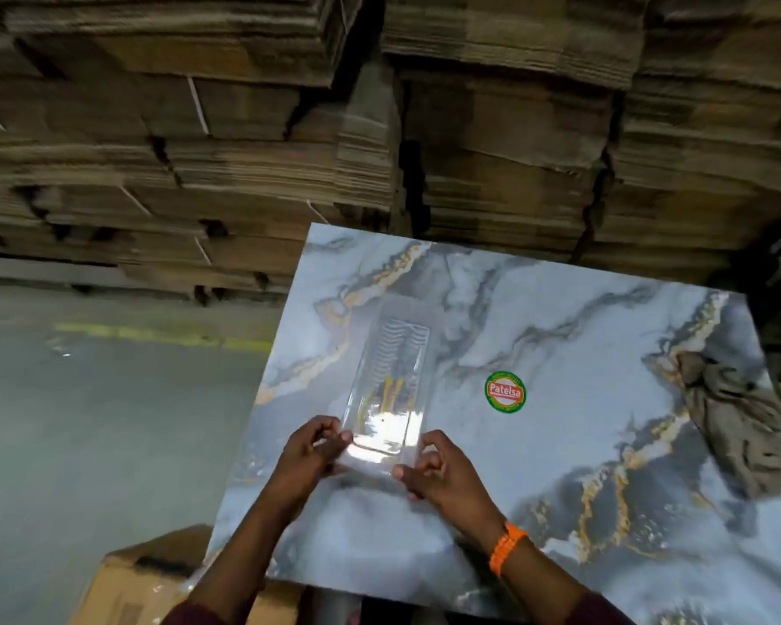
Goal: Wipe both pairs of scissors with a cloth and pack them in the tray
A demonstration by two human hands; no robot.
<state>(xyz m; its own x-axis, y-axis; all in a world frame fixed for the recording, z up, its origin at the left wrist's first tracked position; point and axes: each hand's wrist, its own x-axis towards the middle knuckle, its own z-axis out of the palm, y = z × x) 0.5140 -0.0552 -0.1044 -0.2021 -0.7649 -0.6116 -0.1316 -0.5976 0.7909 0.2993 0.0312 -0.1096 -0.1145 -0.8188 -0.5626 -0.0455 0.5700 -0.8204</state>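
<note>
Surface and room: I am working over a marble-patterned slab (560, 489), grey-blue with gold veins. Left of it, grey floor (86, 399) is showing, with a yellow line (154, 336) running across it. A cardboard box (145, 579) is sitting below the slab's near left corner. Stacks of flattened cardboard (244, 151) are filling the whole background.

Position: the tray (388, 354), clear plastic, is lying lengthwise on the slab, pointing away from me. My left hand (316, 444) is pinching its near left corner between thumb and fingertips. My right hand (438, 471) is pinching the near right corner the same way, and an orange wristband (506, 548) is sitting on that wrist. Right of the tray, apart from it, a round sticker (505, 392) is lying flat. The cloth (731, 417) is lying crumpled at the slab's right edge, well apart from both hands.

Count: one tray, one cloth, one sticker. Yellow and dark scissors (391, 390) are showing through the tray; glare is blurring them, so I cannot tell how many.
</note>
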